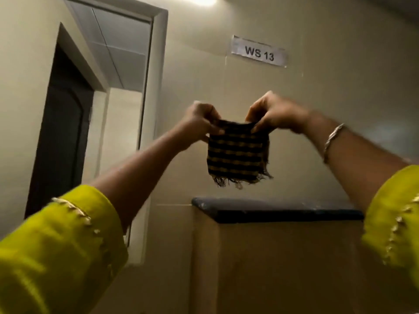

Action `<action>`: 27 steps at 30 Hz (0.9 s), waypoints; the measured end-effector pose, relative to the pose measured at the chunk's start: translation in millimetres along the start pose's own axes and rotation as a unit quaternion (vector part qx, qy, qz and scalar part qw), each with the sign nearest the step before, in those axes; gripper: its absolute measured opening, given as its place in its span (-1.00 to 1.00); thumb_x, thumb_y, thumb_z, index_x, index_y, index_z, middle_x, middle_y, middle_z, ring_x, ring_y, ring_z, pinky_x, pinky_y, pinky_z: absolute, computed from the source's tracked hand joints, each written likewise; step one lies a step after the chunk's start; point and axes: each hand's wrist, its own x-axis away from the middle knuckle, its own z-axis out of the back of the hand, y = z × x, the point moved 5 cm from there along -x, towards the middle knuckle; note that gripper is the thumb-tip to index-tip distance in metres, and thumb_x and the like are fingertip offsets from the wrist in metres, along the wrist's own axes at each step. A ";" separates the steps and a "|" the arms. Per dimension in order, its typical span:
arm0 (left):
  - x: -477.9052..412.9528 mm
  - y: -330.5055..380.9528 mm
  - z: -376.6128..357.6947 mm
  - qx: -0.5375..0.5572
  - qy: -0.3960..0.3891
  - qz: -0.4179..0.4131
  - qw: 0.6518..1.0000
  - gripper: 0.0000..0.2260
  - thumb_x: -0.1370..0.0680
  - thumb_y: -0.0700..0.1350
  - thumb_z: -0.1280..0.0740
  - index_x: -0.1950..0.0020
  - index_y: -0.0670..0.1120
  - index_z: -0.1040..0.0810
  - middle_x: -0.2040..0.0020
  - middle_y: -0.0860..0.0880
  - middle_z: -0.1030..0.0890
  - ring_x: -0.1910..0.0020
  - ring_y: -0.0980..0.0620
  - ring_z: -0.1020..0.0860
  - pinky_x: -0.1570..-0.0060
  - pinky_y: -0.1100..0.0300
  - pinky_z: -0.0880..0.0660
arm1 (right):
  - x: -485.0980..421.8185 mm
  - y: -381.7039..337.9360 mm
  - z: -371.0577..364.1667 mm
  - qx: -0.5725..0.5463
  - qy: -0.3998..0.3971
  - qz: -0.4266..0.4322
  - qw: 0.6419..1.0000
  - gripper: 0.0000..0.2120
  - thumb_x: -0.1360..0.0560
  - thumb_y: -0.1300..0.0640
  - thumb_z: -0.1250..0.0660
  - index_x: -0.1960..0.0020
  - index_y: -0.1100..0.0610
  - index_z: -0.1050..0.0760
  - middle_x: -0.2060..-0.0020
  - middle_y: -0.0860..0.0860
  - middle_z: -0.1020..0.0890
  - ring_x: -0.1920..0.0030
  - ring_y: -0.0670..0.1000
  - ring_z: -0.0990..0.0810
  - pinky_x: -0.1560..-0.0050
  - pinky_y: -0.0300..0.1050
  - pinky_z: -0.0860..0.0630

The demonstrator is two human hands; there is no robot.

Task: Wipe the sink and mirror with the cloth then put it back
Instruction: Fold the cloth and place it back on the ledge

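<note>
A small cloth (pixel 237 155), dark with yellow checks and a frayed lower edge, hangs folded in front of the beige wall. My left hand (pixel 199 120) pinches its upper left corner and my right hand (pixel 275 115) pinches its upper right corner, both raised at arm's length. The cloth hangs above a dark ledge (pixel 272 209) without touching it. A mirror (pixel 118 71) in a pale frame is on the wall at the left and reflects a dark door and ceiling. No sink is in view.
A label reading "WS 13" (pixel 259 52) is stuck on the wall above the hands. The dark ledge tops a tan boxed wall section (pixel 283 264) at lower right. Yellow sleeves cover both forearms, and a bracelet (pixel 333 139) is on the right wrist.
</note>
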 end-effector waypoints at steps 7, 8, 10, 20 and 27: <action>5.2 -53.6 -39.6 -0.150 0.078 -0.039 0.985 -0.87 -0.41 -0.32 -0.40 0.17 -0.12 -0.52 0.13 -0.07 -0.57 0.10 -0.03 -0.57 0.25 0.29 -0.47 | -1.4 50.8 -61.0 0.113 0.104 0.084 0.985 -0.74 -0.36 0.44 -0.30 0.06 0.18 -0.62 0.08 0.11 -0.67 0.06 0.07 -0.61 0.06 -0.16 -0.47; 10.3 -59.1 -44.6 -0.142 0.070 -0.045 0.986 -0.86 -0.40 -0.34 -0.41 0.18 -0.13 -0.52 0.15 -0.06 -0.56 0.12 -0.03 -0.57 0.27 0.31 -0.46 | 4.8 56.5 -66.9 0.113 0.096 0.089 0.985 -0.75 -0.36 0.44 -0.30 0.07 0.19 -0.62 0.10 0.10 -0.67 0.07 0.06 -0.61 0.10 -0.19 -0.46; 19.9 -63.7 -50.9 -0.109 0.060 -0.059 0.990 -0.87 -0.37 -0.37 -0.42 0.17 -0.20 -0.55 0.20 -0.06 -0.56 0.17 -0.01 -0.56 0.26 0.28 -0.49 | 16.5 65.4 -72.0 0.097 0.084 0.100 0.987 -0.78 -0.36 0.43 -0.32 0.09 0.19 -0.62 0.18 0.06 -0.65 0.10 0.05 -0.60 0.17 -0.27 -0.41; 50.9 -55.0 -68.9 -0.064 -0.002 -0.114 0.991 -0.68 -0.38 -0.38 -0.42 0.26 0.04 -0.46 0.25 0.06 -0.55 0.20 0.02 -0.60 0.12 0.11 -0.60 | 64.5 71.8 -73.0 0.022 0.042 0.125 0.991 -0.80 -0.38 0.44 -0.35 0.13 0.18 -0.62 0.34 -0.17 -0.57 0.33 -0.27 -0.58 0.18 -0.32 -0.56; 71.0 -45.9 -74.8 -0.084 -0.074 -0.111 0.988 -0.71 -0.42 -0.35 -0.38 0.17 0.05 -0.48 0.14 0.03 -0.57 0.07 0.01 -0.61 0.06 0.17 -0.58 | 83.2 78.3 -81.2 0.012 0.008 0.156 0.988 -0.82 -0.38 0.36 -0.41 0.09 0.14 -0.65 0.21 -0.09 -0.57 0.14 -0.12 -0.58 0.08 -0.31 -0.51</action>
